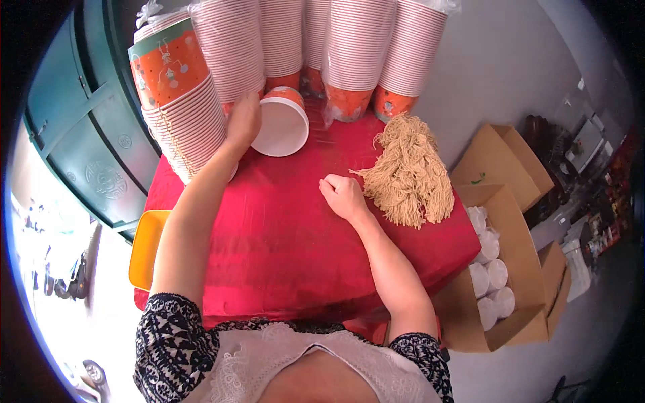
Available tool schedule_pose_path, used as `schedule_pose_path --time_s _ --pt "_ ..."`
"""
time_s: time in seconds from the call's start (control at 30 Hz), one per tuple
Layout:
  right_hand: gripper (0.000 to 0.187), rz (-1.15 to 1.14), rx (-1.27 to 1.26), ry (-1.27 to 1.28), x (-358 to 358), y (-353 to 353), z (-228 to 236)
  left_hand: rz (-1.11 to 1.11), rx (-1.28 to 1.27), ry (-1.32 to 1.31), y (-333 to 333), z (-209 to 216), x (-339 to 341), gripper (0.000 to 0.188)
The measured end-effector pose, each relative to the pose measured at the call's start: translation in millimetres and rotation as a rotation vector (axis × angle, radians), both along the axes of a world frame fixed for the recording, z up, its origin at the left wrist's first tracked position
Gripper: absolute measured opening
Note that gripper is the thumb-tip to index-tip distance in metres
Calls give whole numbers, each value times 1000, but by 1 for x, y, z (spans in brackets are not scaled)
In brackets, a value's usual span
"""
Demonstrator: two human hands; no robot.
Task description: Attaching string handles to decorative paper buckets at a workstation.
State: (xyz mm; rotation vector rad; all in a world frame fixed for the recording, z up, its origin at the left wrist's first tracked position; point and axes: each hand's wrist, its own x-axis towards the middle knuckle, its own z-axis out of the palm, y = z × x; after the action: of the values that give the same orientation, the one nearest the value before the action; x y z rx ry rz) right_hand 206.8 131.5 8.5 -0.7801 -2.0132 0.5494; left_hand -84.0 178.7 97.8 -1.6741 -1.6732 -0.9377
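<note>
A single paper tub, white inside with an orange printed outside, lies tilted toward the back of the red-covered table, its mouth facing me. My left hand is closed at the tub's left side; its fingertips are mostly hidden. Beside that forearm leans a tall stack of nested tubs, with a tan strand running down it. My right hand rests as a fist on the red cloth; whatever its curled fingers may hold is hidden. Just right of it lies a heap of tan string-like strands.
Several plastic-wrapped tub stacks line the table's back. A yellow bin sits at the left edge. On the right, an open cardboard box contains several white wrapped rolls or cups. A green metal door stands left.
</note>
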Motion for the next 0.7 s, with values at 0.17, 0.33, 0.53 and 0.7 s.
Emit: schedule_pose_path --time_s 0.17,0.33,0.53,0.7 --pt "32 25 -28 -29 0 4 -1 -86 46 86 -2 3 13 8" --pt "32 31 -24 -8 -1 6 -2 -96 25 120 -8 7 22 12" --pt "32 33 -57 -27 -2 6 -3 -67 -4 161 -12 4 19 16" --pt "33 37 -56 -16 -3 6 -6 -61 -34 137 -16 2 14 13"
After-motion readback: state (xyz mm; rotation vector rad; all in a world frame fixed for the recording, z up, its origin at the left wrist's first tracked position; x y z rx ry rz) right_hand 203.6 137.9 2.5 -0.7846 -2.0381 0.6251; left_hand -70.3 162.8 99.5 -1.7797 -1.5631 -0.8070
